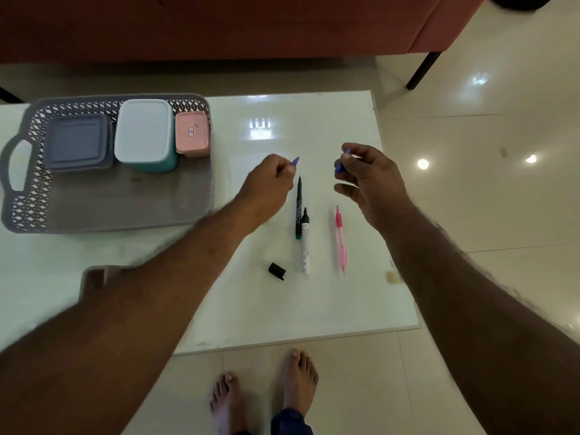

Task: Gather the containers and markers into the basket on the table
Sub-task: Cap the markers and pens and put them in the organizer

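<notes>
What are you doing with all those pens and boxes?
A person is tidying up. Three lidded containers already sit in the grey basket. The left hand pinches a blue pen piece, and the right hand holds another blue piece. A black marker, a white marker, a pink pen and a black cap wait on the table.

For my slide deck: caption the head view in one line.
Three lidded containers sit in the basket; left hand and right hand each hold a blue piece above loose markers.
</notes>
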